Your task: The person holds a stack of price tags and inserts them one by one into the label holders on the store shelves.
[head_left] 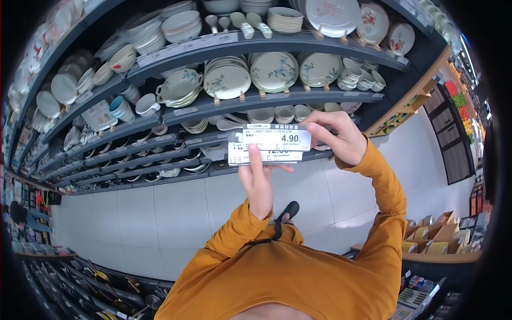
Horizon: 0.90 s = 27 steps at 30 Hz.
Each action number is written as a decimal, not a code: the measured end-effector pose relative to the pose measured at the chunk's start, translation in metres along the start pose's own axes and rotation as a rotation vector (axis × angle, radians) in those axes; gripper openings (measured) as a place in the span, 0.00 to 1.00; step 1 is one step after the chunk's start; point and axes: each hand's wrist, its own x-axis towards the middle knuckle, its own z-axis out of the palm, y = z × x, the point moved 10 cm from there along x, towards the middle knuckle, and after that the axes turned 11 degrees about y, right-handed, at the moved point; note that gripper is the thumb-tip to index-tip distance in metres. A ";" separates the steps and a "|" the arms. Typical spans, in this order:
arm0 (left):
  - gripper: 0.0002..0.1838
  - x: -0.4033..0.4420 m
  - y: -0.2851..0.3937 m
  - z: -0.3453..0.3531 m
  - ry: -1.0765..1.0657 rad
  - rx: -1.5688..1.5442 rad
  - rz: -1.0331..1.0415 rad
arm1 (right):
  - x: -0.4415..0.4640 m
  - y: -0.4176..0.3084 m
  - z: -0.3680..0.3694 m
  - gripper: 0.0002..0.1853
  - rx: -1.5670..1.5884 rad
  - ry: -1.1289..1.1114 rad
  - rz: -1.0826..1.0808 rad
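Observation:
My left hand (257, 178) holds a stack of price labels from below, its thumb lying over their front. The top label (277, 137) reads 4.90 and partly covers another label (266, 156) beneath it. At the right end of the top label, my right hand (337, 136) pinches its edge between thumb and fingers. Both hands are in front of the lower shelves of tableware. Fingers behind the labels are partly hidden.
Dark shelves (213, 41) carry floral plates (274, 71), bowls (181, 25) and spoons (241, 24). Tiled floor (176, 213) lies below. Wooden display boxes (440, 233) stand at the right. A person (32, 216) is at the far left.

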 end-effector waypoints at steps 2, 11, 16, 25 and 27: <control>0.24 -0.002 -0.004 0.004 0.019 -0.032 0.030 | 0.003 -0.003 -0.006 0.12 -0.016 -0.012 -0.047; 0.23 -0.014 0.064 -0.062 0.063 -0.016 0.064 | 0.015 -0.053 0.062 0.12 0.011 0.036 -0.122; 0.23 -0.016 0.064 -0.061 0.071 -0.006 0.056 | 0.010 -0.055 0.059 0.11 -0.001 0.058 -0.143; 0.22 -0.017 0.046 -0.039 0.089 0.012 0.022 | 0.002 -0.040 0.031 0.10 -0.002 0.080 -0.139; 0.22 -0.015 0.039 -0.035 0.092 0.023 0.010 | 0.002 -0.038 0.025 0.09 0.008 0.072 -0.114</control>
